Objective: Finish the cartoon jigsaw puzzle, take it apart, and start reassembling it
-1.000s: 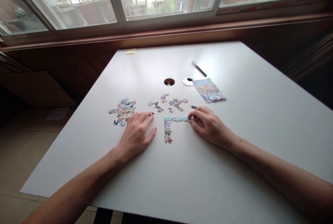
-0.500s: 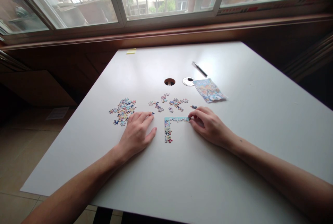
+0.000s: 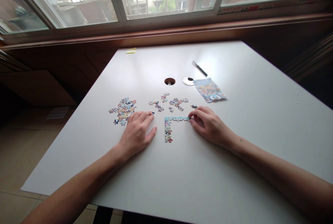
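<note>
An L-shaped strip of joined jigsaw pieces point(image 3: 168, 130) lies on the white table between my hands. My right hand point(image 3: 208, 125) pinches a puzzle piece point(image 3: 189, 117) at the right end of the strip's top row; my fingers hide most of it. A dark loose piece point(image 3: 194, 106) lies just beyond those fingers. Resting on the table, my left hand point(image 3: 139, 130) has its thumb apart from its fingers. A small dark piece point(image 3: 152, 113) is at its fingertips. Beyond and left of that hand sits a heap of loose puzzle pieces point(image 3: 125, 109).
Smaller clusters of puzzle pieces point(image 3: 177, 103) lie beyond the strip. Farther back are a crumpled picture sheet point(image 3: 210, 90), a pen point(image 3: 199, 68), a round metal cover point(image 3: 187, 81) and a cable hole point(image 3: 169, 81). A yellow sticky note point(image 3: 131, 51) is at the far edge.
</note>
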### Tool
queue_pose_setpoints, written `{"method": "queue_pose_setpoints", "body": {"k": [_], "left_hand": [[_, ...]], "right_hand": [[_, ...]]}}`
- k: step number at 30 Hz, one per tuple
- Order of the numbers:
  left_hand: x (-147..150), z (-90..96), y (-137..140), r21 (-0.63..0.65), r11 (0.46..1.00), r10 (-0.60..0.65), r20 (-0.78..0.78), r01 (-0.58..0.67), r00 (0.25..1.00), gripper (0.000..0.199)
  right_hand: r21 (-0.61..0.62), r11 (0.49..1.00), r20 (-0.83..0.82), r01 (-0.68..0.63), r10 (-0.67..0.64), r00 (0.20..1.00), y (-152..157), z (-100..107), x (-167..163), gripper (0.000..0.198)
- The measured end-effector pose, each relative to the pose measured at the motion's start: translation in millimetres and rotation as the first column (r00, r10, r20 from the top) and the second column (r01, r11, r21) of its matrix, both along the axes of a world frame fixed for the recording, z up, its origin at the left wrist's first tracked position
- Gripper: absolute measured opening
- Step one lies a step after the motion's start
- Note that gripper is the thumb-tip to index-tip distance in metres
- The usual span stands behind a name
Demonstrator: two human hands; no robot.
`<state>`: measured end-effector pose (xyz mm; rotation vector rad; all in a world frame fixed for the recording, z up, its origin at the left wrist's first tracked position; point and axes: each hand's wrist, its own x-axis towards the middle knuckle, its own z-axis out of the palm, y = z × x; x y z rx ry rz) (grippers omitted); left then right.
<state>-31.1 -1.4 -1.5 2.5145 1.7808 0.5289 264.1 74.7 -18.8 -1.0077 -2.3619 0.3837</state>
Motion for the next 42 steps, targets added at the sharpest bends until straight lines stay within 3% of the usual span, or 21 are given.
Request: {"method": "queue_pose_setpoints", "body": {"k": [42], "left_hand": [[0.1, 0.9, 0.2, -0.013, 1.0, -0.002, -0.009, 0.001, 1.0, 0.032]], "right_hand": [[-0.002, 1.0, 0.0, -0.002, 0.002, 1.0, 1.5, -1.4, 0.8, 0.011]]}}
